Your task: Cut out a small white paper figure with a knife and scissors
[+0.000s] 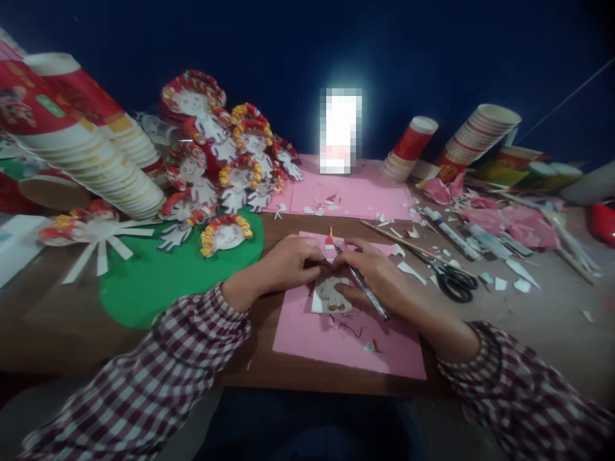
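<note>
We have both hands at the pink sheet (300, 336) at the front of the desk (250, 368). The drawing (329, 293), a pale paper with a figure and brown shoes, lies on that sheet, between and partly under our hands. Our right hand (387, 276) has its fingers closed around the pen (376, 304), which slants with its lower end toward us. Our left hand (288, 261) has its fingers curled at the drawing's top edge, near the right fingertips; we cannot tell whether they grip it or only press on it. Just beyond the fingertips shows a red piece (329, 244) with a yellow tip. A small scrap (371, 346) lies near the sheet's front edge.

To our right, we see black-handled scissors (456, 283), and beyond them, markers (451, 234). To our left, the green sheet (158, 282) carries a paper head (227, 237) ringed in red and yellow; paper dolls (196, 109) crowd behind it.
</note>
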`<state>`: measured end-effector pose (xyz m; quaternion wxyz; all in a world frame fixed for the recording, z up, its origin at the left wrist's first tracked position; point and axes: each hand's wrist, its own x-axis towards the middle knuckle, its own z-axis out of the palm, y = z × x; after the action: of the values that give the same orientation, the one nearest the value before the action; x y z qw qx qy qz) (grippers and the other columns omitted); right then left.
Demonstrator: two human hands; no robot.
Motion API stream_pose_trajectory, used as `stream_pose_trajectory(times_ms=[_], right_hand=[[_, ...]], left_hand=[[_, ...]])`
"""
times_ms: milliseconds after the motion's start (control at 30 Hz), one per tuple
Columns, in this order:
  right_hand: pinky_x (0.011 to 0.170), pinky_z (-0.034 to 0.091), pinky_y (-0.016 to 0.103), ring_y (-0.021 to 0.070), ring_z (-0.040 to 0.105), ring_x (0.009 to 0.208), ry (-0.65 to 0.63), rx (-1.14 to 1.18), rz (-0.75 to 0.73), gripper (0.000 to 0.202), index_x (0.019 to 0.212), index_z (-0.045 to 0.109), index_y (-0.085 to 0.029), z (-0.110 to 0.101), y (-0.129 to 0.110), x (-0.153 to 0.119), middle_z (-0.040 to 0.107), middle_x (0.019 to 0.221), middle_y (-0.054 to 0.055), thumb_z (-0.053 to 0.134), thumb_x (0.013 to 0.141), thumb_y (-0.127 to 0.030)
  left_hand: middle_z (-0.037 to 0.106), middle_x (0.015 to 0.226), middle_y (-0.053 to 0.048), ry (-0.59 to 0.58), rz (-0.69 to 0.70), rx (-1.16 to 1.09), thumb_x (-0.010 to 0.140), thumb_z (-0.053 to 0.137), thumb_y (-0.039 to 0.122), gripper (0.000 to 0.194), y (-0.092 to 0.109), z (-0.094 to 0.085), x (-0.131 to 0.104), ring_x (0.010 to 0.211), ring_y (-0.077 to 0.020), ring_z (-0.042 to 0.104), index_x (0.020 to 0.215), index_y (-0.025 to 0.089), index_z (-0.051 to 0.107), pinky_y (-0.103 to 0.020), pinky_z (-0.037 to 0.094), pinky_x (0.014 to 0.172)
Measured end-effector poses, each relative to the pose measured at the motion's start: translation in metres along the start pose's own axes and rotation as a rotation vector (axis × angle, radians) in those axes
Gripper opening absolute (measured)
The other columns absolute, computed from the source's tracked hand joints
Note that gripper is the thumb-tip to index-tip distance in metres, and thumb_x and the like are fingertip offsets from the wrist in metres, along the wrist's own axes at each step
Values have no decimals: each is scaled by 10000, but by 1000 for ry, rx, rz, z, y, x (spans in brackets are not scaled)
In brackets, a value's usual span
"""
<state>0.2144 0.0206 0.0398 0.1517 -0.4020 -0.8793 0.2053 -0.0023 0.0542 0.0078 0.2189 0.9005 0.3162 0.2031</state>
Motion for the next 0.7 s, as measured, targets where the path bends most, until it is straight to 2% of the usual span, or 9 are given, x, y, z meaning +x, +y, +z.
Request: stream_pose_trajectory(times_ms=[267,700], right_hand=[[925,468,425,303,540,1162,-4,-12,4,230,990,644,-186,1,1,0,645,1078,119,693,766,-160],[923,469,439,305,550,1142,-3,-16,-7,231,999,638,-180,2,2,0,638,1097,129,687,774,-164]], left_hand=[[658,770,-18,-7,-1,-39,835,591,177,145,-3,1,0,723,-129,585,872,192,731,-246,408,672],[658,767,-16,-19,-13,-26,836,595,193,138,0,0,0,725,-127,587,865,189,730,-240,406,669]])
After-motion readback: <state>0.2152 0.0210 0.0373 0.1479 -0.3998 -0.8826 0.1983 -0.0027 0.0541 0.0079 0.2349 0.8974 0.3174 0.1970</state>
